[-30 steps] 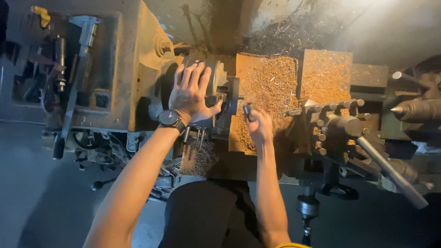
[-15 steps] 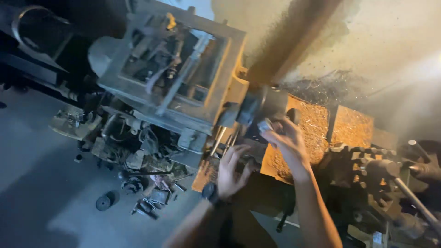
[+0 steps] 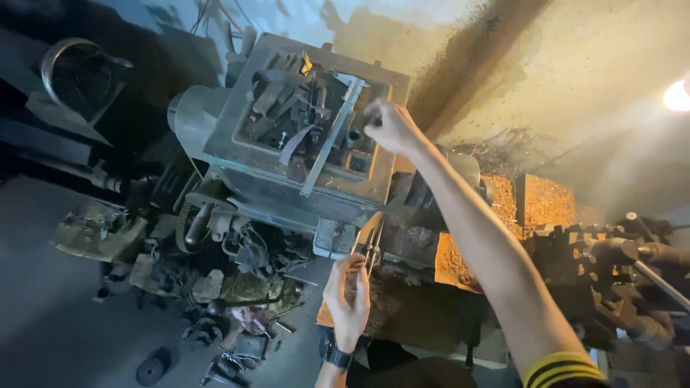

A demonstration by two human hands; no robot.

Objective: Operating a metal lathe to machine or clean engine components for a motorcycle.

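I look down on an old metal lathe. Its headstock [image 3: 287,187] has a tray on top that holds several tools, with a long steel caliper [image 3: 327,140] lying slantwise across it. My right hand [image 3: 388,126] reaches to the tray's right edge, fingers curled near the caliper's upper end; whether they grip anything is hidden. My left hand [image 3: 348,298], with a dark wristwatch, is held upright below the headstock. Its fingertips are beside a pair of thin rods [image 3: 370,248] on the lathe's front, and I see nothing in it.
Rusty chips cover the lathe bed [image 3: 496,208] to the right. The dark tool post and handles [image 3: 618,266] stick out at far right. Scrap parts and a round disc [image 3: 151,370] lie on the floor at lower left. A bright lamp [image 3: 679,93] glares at the right edge.
The view has swung left toward the headstock. My right hand rose from the chip-covered carriage to the top tray. My left hand dropped from the chuck area to the lathe's front.
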